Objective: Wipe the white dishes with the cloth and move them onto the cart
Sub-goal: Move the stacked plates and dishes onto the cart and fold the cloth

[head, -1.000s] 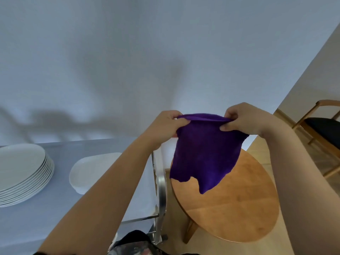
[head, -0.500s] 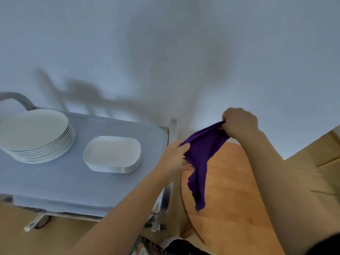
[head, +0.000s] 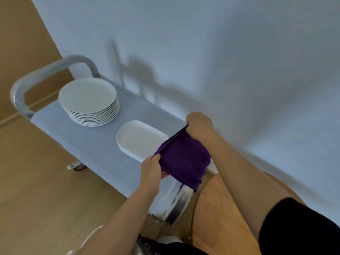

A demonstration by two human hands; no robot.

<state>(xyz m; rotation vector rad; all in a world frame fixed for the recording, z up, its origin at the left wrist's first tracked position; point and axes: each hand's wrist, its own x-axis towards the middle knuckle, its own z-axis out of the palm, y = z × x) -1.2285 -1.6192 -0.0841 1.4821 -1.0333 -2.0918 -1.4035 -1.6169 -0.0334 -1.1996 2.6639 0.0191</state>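
Observation:
A purple cloth (head: 184, 161) hangs stretched between my two hands above the near end of the cart (head: 88, 142). My left hand (head: 151, 167) pinches its lower left corner, and my right hand (head: 199, 125) grips its upper edge. On the cart's grey top stands a stack of round white plates (head: 90, 102) at the far end. A stack of white rectangular dishes (head: 138, 138) sits nearer, its right end hidden behind the cloth.
The cart has a curved metal handle (head: 24, 89) at its far end and a caster (head: 77, 165) on the wooden floor. A round wooden table (head: 220, 205) lies under my right arm. A pale wall runs close behind the cart.
My view has swung left and down over the cart. Both hands carried the cloth from above the wooden table to above the rectangular dishes, spreading it wider.

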